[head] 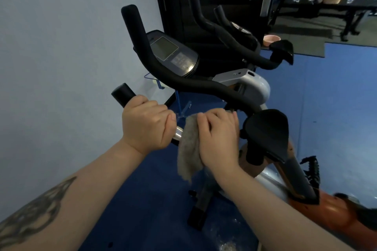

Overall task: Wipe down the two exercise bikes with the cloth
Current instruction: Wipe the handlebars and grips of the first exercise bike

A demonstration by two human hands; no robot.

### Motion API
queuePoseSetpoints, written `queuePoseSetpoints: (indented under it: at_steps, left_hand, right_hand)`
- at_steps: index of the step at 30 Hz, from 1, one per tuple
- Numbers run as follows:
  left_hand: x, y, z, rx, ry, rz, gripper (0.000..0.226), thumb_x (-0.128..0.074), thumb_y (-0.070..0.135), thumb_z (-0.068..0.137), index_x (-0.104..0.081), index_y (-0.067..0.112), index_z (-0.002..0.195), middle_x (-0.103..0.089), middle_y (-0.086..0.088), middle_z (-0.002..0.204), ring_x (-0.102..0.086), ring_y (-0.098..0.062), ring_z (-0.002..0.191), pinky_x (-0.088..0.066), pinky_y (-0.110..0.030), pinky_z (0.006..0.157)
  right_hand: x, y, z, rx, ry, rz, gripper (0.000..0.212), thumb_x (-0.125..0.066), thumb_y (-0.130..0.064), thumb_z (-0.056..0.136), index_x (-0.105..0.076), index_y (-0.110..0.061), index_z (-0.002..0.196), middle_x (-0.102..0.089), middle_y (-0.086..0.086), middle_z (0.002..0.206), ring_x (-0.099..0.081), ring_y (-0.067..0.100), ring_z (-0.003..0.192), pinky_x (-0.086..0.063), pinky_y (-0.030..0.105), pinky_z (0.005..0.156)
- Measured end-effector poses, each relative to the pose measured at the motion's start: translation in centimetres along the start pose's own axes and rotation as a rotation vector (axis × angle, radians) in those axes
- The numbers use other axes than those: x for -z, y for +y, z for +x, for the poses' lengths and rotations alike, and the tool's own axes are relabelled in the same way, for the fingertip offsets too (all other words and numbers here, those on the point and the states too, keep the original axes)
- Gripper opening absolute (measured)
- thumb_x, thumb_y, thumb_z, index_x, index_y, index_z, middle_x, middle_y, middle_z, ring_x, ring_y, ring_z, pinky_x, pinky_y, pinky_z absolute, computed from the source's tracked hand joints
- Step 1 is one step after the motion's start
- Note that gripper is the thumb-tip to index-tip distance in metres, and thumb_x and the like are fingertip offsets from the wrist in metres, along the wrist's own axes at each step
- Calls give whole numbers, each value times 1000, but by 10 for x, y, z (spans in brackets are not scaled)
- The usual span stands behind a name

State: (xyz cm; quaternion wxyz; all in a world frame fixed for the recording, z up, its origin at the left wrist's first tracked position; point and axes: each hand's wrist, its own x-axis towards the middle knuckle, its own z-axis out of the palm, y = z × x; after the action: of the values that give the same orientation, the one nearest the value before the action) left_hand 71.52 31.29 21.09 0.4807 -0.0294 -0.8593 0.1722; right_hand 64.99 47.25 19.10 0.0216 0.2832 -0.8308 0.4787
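My left hand [145, 126] grips the near bike's handlebar [175, 79]; my right hand [219, 140] clasps the grey cloth [187, 149] around its chrome section [179, 132]. Risk: the cloth's hanging tail slips loose, and the second bike [234, 34] goes unwiped.

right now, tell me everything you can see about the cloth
The cloth is a grey, fuzzy rag, like worn towelling, crumpled and not folded. Its top is bunched over the near handlebar of the closer exercise bike, just past a shiny metal section, and the rest hangs loose below the bar with a ragged bottom edge. The right hand grips it against the bar, fingers curled over the top. The left hand holds the bar beside it, close to the cloth.
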Motion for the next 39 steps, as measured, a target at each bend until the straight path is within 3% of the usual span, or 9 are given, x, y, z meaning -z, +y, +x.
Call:
queuePoseSetpoints:
  at_steps: [5,10,16,19,23,28,33,35,39]
  left_hand:
    - [-2,1,-2,14,5,2,57,-26,21,98,-48,16,46,-47,3,43,-41,-18,39,-32,-31,58]
    - [-1,1,0,16,13,-12,58,-24,21,98,-44,16,45,-43,3,42,-38,-18,39,-33,-30,57]
    - [-3,0,-2,15,11,-24,57,-26,21,97,-47,16,44,-46,3,42,-41,-18,38,-34,-29,55]
    - [-1,1,-1,21,-7,-22,57,-26,21,96,-47,15,44,-47,3,41,-42,-18,39,-37,-31,55]
    - [-1,2,-1,38,3,-10,59,-24,23,98,-47,15,44,-47,2,42,-42,-18,39,-34,-30,57]
    - [0,3,0,49,-37,12,58,-25,22,96,-49,15,44,-48,3,42,-43,-18,39,-35,-30,56]
    - [15,7,8,105,-204,-2,46,-37,16,88,-49,14,43,-50,2,41,-43,-20,39,-37,-32,58]
    - [25,8,12,141,-257,-94,47,-37,18,89,-57,12,47,-58,0,47,-51,-21,43,-42,-35,64]
    - [45,-21,39,481,-102,-131,44,-38,27,96,-71,16,71,-73,5,76,-65,-17,72,-40,-29,93]
  right_hand:
    - [8,13,-31,159,-114,54,24,-40,-30,101,-63,-21,98,-55,-10,111,-37,12,132,-20,38,117]
    - [3,4,-1,-117,-31,300,13,-52,-17,98,-64,-22,100,-48,-10,128,-23,1,137,-4,-2,102]
    - [2,9,-22,-38,-104,300,16,-46,-22,101,-62,-25,104,-48,-13,130,-14,-3,141,-2,2,107]
    - [3,2,1,-122,-43,309,18,-53,-10,96,-67,-21,99,-54,-12,117,-23,0,136,-10,20,117]
    - [3,-1,-42,26,-56,282,23,-41,-25,102,-63,-27,109,-52,-18,120,-18,-6,138,-6,4,108]
    - [11,-4,-7,123,-139,-158,35,-35,-27,102,-69,-22,94,-64,-9,100,-47,9,116,-9,34,118]
    - [10,-9,-32,250,-109,-253,47,-17,-33,100,-62,-20,108,-62,-5,98,-53,15,101,-18,40,116]
    - [5,-22,-27,228,-149,-328,48,-11,-35,99,-55,-24,115,-63,-7,98,-56,15,98,-25,34,110]
    - [-14,-52,-1,200,-251,-235,33,-20,-34,105,-46,-22,122,-66,-2,99,-63,19,84,-47,33,74]
